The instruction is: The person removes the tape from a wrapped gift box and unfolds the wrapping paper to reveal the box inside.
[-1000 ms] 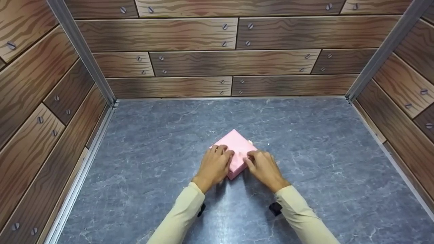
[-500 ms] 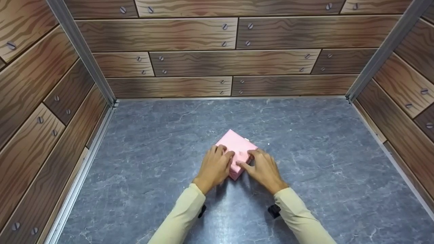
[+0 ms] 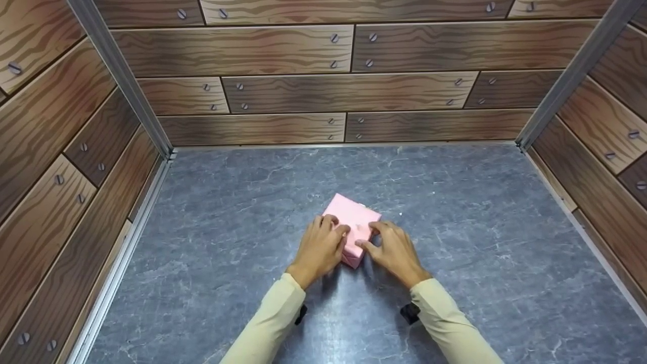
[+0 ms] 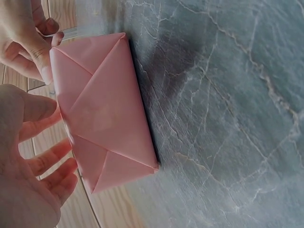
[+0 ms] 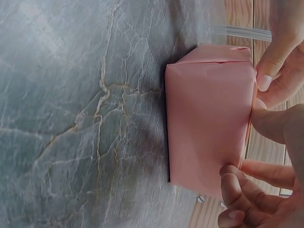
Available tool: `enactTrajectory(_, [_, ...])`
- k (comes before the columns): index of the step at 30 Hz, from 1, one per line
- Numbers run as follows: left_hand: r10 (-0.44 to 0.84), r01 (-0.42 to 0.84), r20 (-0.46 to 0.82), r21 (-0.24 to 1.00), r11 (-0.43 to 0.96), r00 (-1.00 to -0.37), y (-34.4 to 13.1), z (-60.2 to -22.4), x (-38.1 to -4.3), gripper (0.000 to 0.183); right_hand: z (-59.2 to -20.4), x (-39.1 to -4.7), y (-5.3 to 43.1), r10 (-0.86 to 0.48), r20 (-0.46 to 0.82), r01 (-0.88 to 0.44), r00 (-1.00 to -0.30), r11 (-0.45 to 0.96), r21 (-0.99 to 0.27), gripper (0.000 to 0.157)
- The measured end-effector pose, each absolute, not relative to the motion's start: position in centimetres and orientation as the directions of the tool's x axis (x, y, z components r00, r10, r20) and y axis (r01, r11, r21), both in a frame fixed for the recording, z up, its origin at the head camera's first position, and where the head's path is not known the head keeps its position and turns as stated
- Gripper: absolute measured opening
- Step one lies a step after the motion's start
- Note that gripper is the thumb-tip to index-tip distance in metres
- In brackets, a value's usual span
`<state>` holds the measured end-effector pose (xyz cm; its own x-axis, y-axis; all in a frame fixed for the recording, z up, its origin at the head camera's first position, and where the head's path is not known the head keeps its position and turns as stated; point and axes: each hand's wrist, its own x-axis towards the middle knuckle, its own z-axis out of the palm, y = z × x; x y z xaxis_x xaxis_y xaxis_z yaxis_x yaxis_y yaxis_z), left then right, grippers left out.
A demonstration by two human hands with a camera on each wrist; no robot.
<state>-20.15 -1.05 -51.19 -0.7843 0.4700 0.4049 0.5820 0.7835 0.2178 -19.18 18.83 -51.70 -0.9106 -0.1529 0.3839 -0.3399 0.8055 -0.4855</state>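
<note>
A box wrapped in pink paper [image 3: 352, 215] lies turned at an angle on the grey marbled surface, between both hands. Diagonal folds and triangular flaps cross one side of the wrapped box in the left wrist view. The left hand [image 3: 318, 247] holds its left side, fingers bent over the edge and thumb on top. At the right side, the right hand [image 3: 394, 250] grips the edge with its thumb and bent fingers. Another side of the pink paper [image 5: 209, 118] looks smooth in the right wrist view. The underside of the box is hidden.
Wood-patterned panels [image 3: 288, 93] with metal corner strips enclose the grey marbled surface [image 3: 227, 212] at the back and both sides. A small white bit [image 3: 362, 205] shows at the box's far edge. Tiny white specks lie to its right.
The pink-wrapped box has turned counterclockwise as seen from above: its far corner went left, its near corner right. The right thumb shifted slightly toward the near corner; the left hand stayed about in place.
</note>
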Motion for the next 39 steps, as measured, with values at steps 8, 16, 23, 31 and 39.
enactTrajectory(8, [0.482,0.586,0.373,0.249,0.771,-0.793,-1.02,-51.1,-20.18,0.021,-51.71,-19.24,18.94,-0.147,0.375,-0.343,-0.915,0.77,-0.537,0.037])
enactTrajectory(16, [0.497,0.594,0.349,0.278,0.755,-0.795,-1.04,-51.27,-20.17,0.026,-51.39,-19.47,18.98,-0.132,0.356,-0.329,-0.925,0.746,-0.579,0.031])
enactTrajectory(23, [0.492,0.586,0.339,0.287,0.758,-0.802,-0.95,-51.07,-20.19,0.028,-51.23,-19.58,19.0,-0.116,0.342,-0.309,-0.932,0.746,-0.59,0.03])
enactTrajectory(31, [0.488,0.586,0.341,0.306,0.75,-0.803,-0.96,-51.08,-20.28,0.028,-51.15,-19.75,19.07,-0.104,0.34,-0.3,-0.935,0.743,-0.599,0.029])
enactTrajectory(39, [0.504,0.58,0.294,0.319,0.749,-0.812,-1.04,-51.01,-20.37,0.033,-51.37,-19.79,19.15,-0.112,0.355,-0.318,-0.928,0.736,-0.598,0.028])
